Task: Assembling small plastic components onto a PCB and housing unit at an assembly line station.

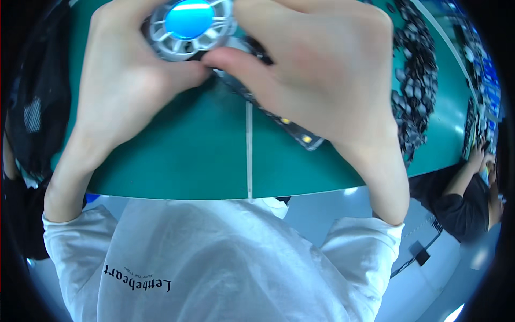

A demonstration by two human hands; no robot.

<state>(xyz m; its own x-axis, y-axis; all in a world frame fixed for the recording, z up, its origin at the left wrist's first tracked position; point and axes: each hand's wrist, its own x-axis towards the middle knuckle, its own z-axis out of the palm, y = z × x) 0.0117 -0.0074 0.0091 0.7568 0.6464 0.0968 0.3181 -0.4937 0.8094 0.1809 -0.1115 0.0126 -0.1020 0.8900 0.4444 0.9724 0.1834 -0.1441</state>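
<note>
At the top of the head view I hold a round silver piece [190,21] with a shiny blue centre and spokes around it. My left hand [120,80] is closed around its left side, the thumb pressed to its lower edge. My right hand [322,70] is closed at its right side, with the thumb tip at the lower rim, close to the left thumb. A dark strip [295,130] with small yellow spots runs out from beneath my right hand, slanting down to the right. Whether the strip joins the round piece is hidden by my fingers.
Under my hands lies a green table top [177,155] with a pale line down it. A long heap of small black and grey parts [416,80] lies to the right. Beyond it, another person's arm [461,180] reaches over the table. A black bag-like thing [40,91] is at left.
</note>
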